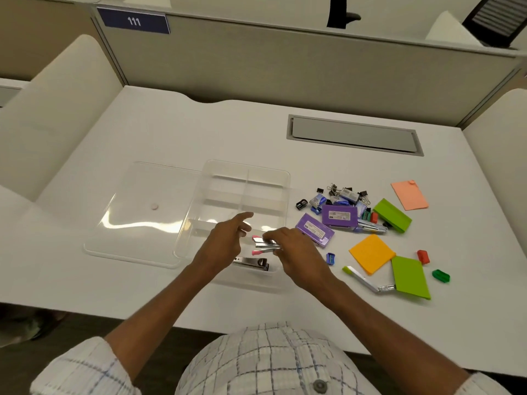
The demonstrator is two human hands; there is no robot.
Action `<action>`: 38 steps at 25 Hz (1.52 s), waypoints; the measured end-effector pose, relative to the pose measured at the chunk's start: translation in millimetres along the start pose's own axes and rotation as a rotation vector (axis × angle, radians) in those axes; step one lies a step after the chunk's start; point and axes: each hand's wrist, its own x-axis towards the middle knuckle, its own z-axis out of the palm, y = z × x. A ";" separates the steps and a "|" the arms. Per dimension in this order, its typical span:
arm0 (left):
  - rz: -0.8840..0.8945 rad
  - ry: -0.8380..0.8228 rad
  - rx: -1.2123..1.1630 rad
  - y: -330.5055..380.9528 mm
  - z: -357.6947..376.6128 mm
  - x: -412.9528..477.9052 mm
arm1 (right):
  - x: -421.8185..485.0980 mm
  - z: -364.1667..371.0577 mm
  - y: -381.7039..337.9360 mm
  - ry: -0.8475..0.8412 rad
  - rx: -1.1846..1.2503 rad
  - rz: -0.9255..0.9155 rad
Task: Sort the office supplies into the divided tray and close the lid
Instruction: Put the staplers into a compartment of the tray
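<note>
Your right hand [296,252] is pinching a pink stapler [265,244] by its metal body, holding it over the near end of the clear tray [281,178]. Your left hand [225,240] is hovering just beside it with fingers loosely spread and the index finger pointing out, gripping nothing. Another stapler [252,263], black and metal, is lying in the tray's near compartment under your left hand. The far compartments are showing bare plastic. The clear lid [137,212] is lying flat on the desk [199,132], touching the tray's left side. To the right of the tray, the rest of the supplies are sitting in a loose heap: two purple boxes [339,215], binder clips [333,190], a green pad [393,215], an orange pad [372,253], a peach pad [409,195] and a second green pad [410,277] near the front. A green stapler [363,279] is lying opened out beside that pad, and small sharpeners, blue [330,258], red [423,256] and green [441,275], are scattered around the pads.
</note>
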 end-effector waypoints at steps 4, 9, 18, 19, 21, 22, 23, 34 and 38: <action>0.008 0.048 -0.023 -8.7 -6.0 -0.6 | 24.6 22.3 -10.9 -0.073 -0.065 -0.033; 0.065 0.037 0.037 -18.0 -0.7 -8.8 | 20.8 28.4 -2.5 -0.054 -0.019 0.004; 0.153 -0.452 0.403 -6.3 15.1 9.4 | -49.4 7.8 37.6 0.265 0.087 0.243; 0.152 -0.458 0.424 -5.7 16.1 11.6 | -63.0 6.5 46.3 0.309 0.080 0.278; 0.156 -0.457 0.466 -6.1 19.2 14.3 | -90.1 3.8 66.3 0.375 0.046 0.347; 0.163 -0.449 0.485 -7.1 21.0 15.3 | -102.7 2.4 76.8 0.393 0.025 0.387; 0.175 -0.442 0.504 -8.1 22.5 15.5 | -114.8 1.7 87.5 0.402 0.007 0.428; 0.188 -0.177 0.181 27.3 33.4 16.2 | -155.1 19.7 126.3 0.342 -0.048 0.634; 0.233 -0.132 0.060 52.2 47.1 9.7 | -150.2 23.6 119.7 0.367 0.095 0.638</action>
